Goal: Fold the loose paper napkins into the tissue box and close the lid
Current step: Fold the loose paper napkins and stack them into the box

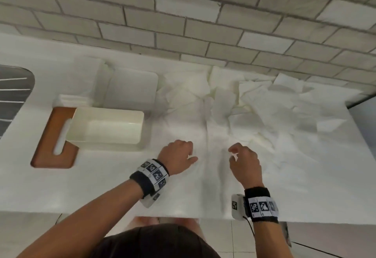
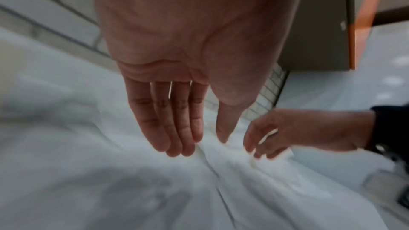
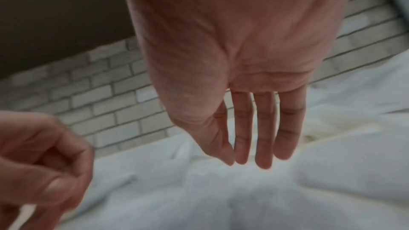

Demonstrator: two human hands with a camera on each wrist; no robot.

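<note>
A large white napkin [image 1: 207, 186] lies spread on the white counter with a crease down its middle. My left hand [image 1: 189, 153] hovers over its left half and holds nothing, its fingers [image 2: 177, 142] nearly straight. My right hand [image 1: 234, 153] is over the right half, fingertips [image 3: 263, 160] pointing down close to the paper [image 3: 199, 190], also holding nothing. A heap of loose napkins [image 1: 254, 103] lies behind and to the right. The cream tissue box [image 1: 105, 145] stands open at the left, partly on its wooden slotted lid [image 1: 48, 148].
A small stack of folded napkins [image 1: 71, 98] and a white rectangular tray [image 1: 132, 93] sit behind the box. A dark sink [image 1: 12, 95] is at the far left. The brick wall [image 1: 203, 24] bounds the back. The counter's front edge runs just under my wrists.
</note>
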